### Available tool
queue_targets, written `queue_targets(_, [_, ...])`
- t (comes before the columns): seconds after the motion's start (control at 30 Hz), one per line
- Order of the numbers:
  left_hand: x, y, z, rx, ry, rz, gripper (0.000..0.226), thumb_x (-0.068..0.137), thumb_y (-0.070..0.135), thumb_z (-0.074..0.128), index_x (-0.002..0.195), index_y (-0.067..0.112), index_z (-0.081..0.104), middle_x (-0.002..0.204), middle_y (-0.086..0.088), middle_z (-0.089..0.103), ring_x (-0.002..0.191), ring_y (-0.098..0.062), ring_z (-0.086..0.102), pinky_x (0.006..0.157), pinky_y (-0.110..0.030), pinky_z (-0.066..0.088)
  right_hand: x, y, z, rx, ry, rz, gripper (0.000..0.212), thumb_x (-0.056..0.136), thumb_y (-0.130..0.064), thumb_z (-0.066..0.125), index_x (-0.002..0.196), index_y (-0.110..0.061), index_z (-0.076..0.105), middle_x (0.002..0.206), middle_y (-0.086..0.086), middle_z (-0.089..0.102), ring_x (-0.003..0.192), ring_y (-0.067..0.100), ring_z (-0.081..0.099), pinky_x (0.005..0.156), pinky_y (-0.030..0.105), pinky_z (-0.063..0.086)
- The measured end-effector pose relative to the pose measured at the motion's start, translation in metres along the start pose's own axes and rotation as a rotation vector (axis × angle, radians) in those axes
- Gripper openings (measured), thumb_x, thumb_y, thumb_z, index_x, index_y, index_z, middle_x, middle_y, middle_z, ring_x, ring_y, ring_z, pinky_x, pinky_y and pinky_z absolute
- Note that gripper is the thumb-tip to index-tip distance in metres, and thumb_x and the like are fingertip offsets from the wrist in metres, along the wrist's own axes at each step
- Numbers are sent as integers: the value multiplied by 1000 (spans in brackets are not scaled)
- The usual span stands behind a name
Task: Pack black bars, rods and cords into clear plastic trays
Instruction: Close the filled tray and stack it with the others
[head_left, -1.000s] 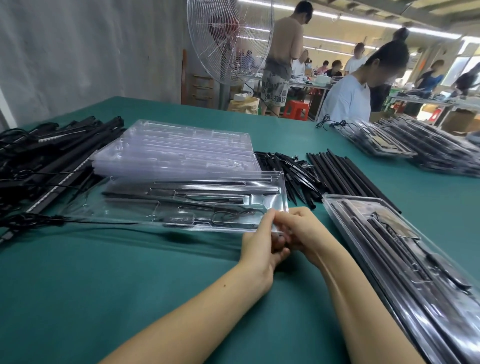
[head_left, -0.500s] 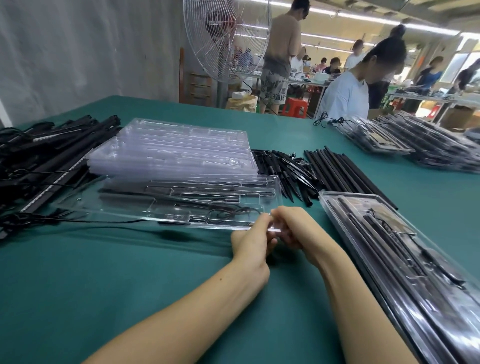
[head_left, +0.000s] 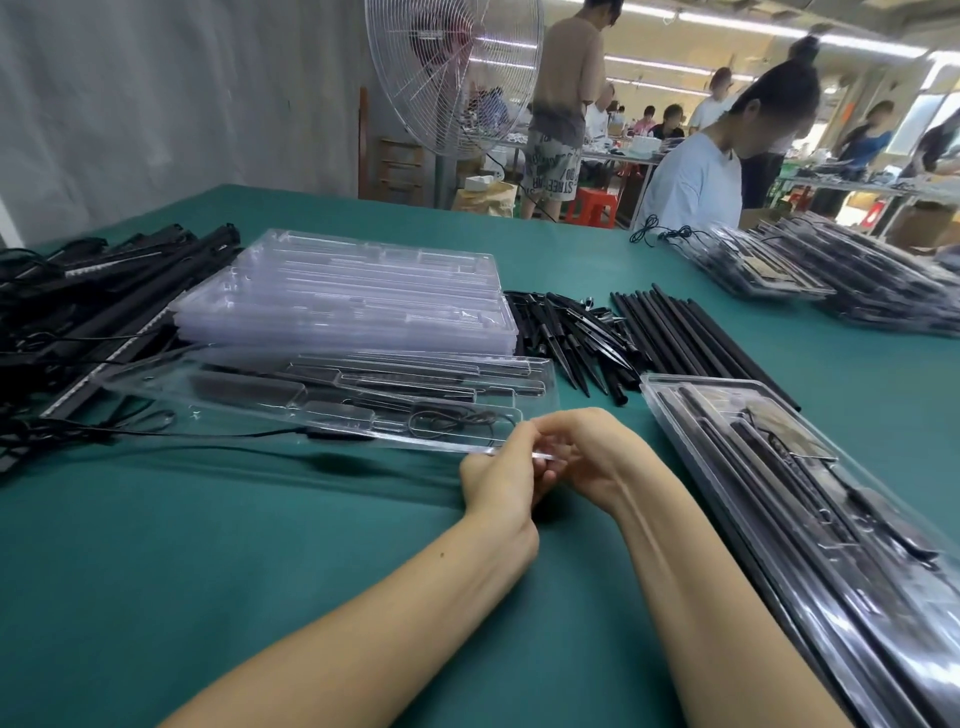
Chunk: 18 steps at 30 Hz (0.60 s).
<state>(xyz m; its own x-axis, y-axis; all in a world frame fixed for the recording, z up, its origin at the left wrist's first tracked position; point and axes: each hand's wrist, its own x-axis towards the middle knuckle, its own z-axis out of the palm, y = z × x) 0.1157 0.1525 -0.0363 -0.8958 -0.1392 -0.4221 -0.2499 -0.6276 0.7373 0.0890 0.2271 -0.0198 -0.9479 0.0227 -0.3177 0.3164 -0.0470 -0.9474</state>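
Note:
A clear plastic tray (head_left: 249, 400) lies in front of me, holding black bars and a coiled cord; its near side is lifted off the green table (head_left: 208, 545). My left hand (head_left: 501, 478) and my right hand (head_left: 582, 457) meet at the tray's near right corner, and both pinch its thin edge. Behind it stands a stack of empty clear trays (head_left: 353, 301). Black spikes (head_left: 566, 338) and black rods (head_left: 691, 332) lie to the right of the stack. A filled tray (head_left: 810, 519) sits at my right.
A heap of long black bars and cords (head_left: 78, 301) fills the left side. More packed trays (head_left: 841, 280) are piled at the far right, where a seated person (head_left: 717, 171) works. A large fan (head_left: 457, 73) stands behind the table.
Both hands have kept their hold on the tray's corner. The tray's near edge has risen and tilted, and a cord now trails out from under it to the left.

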Motion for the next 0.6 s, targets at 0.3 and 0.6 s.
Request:
queue_targets(0.3, [1, -6, -3, 13, -7, 34, 27, 78, 6, 68, 59, 4, 50, 64, -13, 57, 56, -18, 56, 43, -15, 45, 1, -2, -1, 7, 52, -1, 25, 79, 8, 51, 57, -4, 50, 42, 4, 46, 42, 16, 39, 41, 19, 30])
queue_targets(0.6, [-6, -4, -1, 1, -28, 24, 12, 80, 4, 67, 72, -1, 59, 49, -2, 59, 39, -7, 54, 42, -16, 46, 3, 3, -4, -173, 15, -143, 36, 94, -17, 53, 59, -13, 47, 52, 2, 43, 43, 12, 38, 42, 21, 30])
